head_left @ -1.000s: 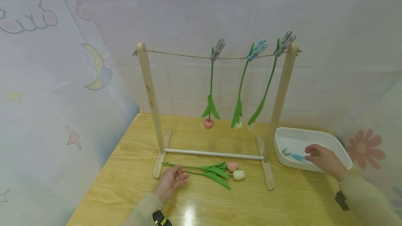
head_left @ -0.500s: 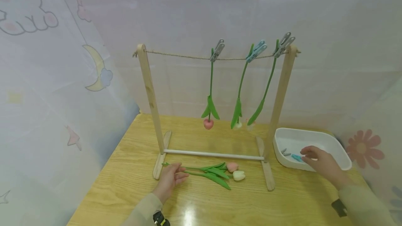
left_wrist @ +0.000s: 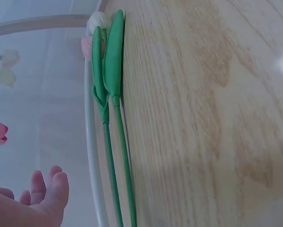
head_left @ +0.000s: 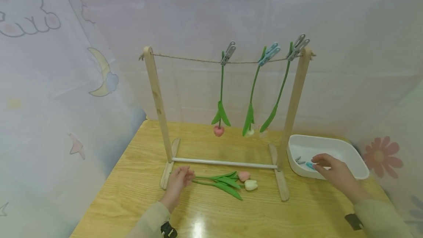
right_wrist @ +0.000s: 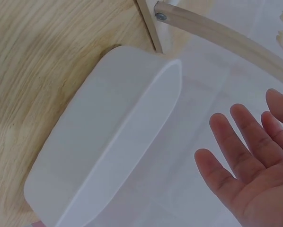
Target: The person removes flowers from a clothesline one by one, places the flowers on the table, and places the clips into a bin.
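My left hand [head_left: 178,182] hovers by the stem ends of two tulips on the table, fingers loosely bent and nothing held. One tulip has a pink head [head_left: 244,176], the other a white head [head_left: 250,185]; their green stems [left_wrist: 125,161] run side by side in the left wrist view. Over the white basin [head_left: 343,152] my right hand [head_left: 335,173] is held with fingers apart, its palm bare in the right wrist view. Inside the basin lie a blue clothespin [head_left: 310,165], partly behind my fingertips, and a grey clothespin [head_left: 299,160].
A wooden frame with a left post [head_left: 158,102] and right post [head_left: 295,109] carries a twine line [head_left: 188,58]. Three tulips hang head down from it by grey and blue clothespins [head_left: 269,54]. A white bar [head_left: 224,163] joins the frame's feet.
My left hand has risen slightly from the stem ends, its fingers tipping upward. My right hand has drifted a little left over the basin, nearer the blue clothespin.
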`<move>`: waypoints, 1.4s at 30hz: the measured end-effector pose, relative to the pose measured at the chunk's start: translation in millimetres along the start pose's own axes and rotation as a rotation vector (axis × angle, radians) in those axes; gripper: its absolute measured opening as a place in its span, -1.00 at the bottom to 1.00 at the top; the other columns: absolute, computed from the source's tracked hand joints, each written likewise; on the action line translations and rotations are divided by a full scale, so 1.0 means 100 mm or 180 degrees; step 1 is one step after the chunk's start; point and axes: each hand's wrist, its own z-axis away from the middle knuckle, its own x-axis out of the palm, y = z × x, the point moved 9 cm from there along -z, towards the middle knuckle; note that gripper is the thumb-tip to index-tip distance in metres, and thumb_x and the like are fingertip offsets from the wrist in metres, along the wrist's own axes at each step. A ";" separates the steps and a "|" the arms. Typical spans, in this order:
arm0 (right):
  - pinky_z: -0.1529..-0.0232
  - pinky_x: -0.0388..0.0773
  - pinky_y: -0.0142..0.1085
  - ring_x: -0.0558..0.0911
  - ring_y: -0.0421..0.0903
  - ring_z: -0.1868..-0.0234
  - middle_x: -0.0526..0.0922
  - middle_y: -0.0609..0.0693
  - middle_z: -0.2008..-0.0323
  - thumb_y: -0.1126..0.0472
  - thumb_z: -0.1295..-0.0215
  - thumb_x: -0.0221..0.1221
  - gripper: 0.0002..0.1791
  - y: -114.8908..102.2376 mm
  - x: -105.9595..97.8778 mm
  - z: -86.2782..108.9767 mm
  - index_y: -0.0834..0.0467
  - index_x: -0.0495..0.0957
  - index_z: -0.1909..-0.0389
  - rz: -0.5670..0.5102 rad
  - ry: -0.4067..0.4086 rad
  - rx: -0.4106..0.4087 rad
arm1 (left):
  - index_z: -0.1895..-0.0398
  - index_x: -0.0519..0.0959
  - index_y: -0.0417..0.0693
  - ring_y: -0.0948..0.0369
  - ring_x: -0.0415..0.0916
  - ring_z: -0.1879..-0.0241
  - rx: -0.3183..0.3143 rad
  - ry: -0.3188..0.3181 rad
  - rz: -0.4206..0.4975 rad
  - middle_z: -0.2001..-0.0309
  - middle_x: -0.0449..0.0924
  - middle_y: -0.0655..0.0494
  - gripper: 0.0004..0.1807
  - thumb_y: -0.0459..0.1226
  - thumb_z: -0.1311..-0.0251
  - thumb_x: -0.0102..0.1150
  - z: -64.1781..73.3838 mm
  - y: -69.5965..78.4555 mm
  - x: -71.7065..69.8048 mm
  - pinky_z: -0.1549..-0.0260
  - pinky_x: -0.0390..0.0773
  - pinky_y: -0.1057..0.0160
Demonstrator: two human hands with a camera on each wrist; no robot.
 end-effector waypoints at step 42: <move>0.19 0.38 -0.68 0.46 -0.58 0.16 0.69 0.14 0.22 0.40 -0.22 0.28 -0.78 -0.84 -0.27 0.01 0.20 0.59 0.12 -0.0125 0.0612 -0.0685 | -0.16 0.39 -0.41 -0.10 0.44 -0.11 0.1006 -0.0153 -0.0667 -0.04 0.54 -0.21 -0.60 -0.21 -0.53 -0.17 -0.10 0.91 0.23 -0.12 0.46 -0.07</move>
